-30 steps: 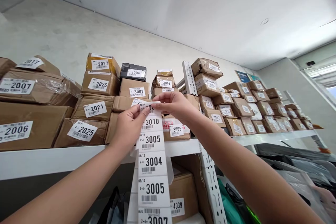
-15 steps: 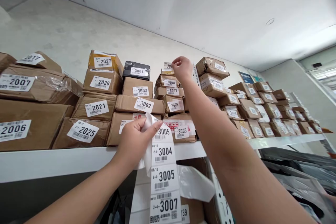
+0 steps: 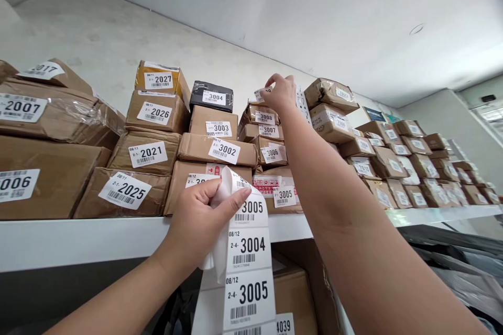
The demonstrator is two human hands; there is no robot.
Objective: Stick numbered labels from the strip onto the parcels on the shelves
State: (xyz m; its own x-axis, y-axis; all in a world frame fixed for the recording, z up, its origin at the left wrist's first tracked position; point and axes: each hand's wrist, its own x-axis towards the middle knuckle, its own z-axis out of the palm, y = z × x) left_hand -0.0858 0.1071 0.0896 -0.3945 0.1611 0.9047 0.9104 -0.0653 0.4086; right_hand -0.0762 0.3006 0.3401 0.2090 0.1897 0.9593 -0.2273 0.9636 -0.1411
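My left hand (image 3: 200, 214) is closed on the top of a long strip of white barcode labels (image 3: 248, 267) that hangs down in front of the white shelf (image 3: 98, 238); the labels read 3005, 3004, 3005. My right hand (image 3: 280, 91) is raised to the top of a stack of small brown parcels, its fingers pinching a single white label (image 3: 259, 94) against the topmost parcel above the one marked 3008 (image 3: 262, 115). My right forearm crosses the stack of parcels.
Brown cardboard parcels with numbered labels fill the shelf: 2007 (image 3: 58, 110), 2025 (image 3: 121, 191), 2027 (image 3: 159, 79), a black packet 3004 (image 3: 212, 97), and several more to the right (image 3: 393, 162). A box marked 4039 (image 3: 291, 298) stands below the shelf. Wall and ceiling are close above.
My right hand peeled a label off the strip's top and carried it up to the topmost parcel. My left hand kept the strip, now folded over at its top.
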